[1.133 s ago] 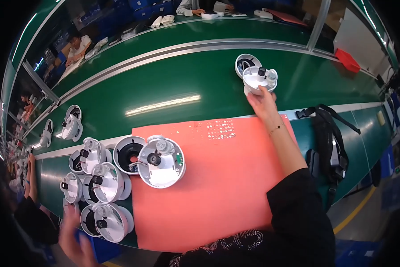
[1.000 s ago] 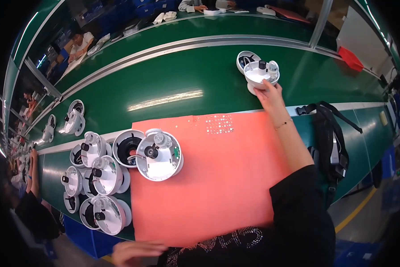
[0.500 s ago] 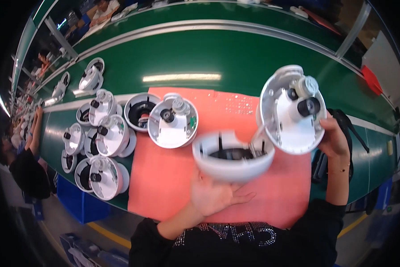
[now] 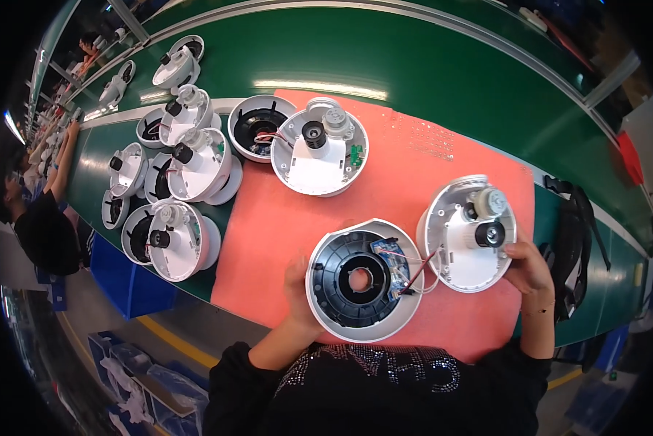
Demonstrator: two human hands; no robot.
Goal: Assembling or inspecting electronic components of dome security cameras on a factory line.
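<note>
My left hand is closed around the left side of a round white shell, its fingers partly hidden behind it. The shell's open side faces up, showing a black ring-shaped inside with a central hole and a blue circuit board. My right hand grips the right edge of a white camera housing half, thumb on the rim. That half carries a black lens and a clear-grey round part. Thin red and white wires link the two halves. Both are over the near part of a pink mat.
On the mat's far left sits another opened camera unit. Small screws lie in rows at the far right. Several similar units crowd the green table's left. A black bag lies right; a co-worker is far left.
Both halves have come down lower over the mat. The shell has tipped from side-on to open side up, and my left hand has moved from beneath it to its left side. The view has shifted.
</note>
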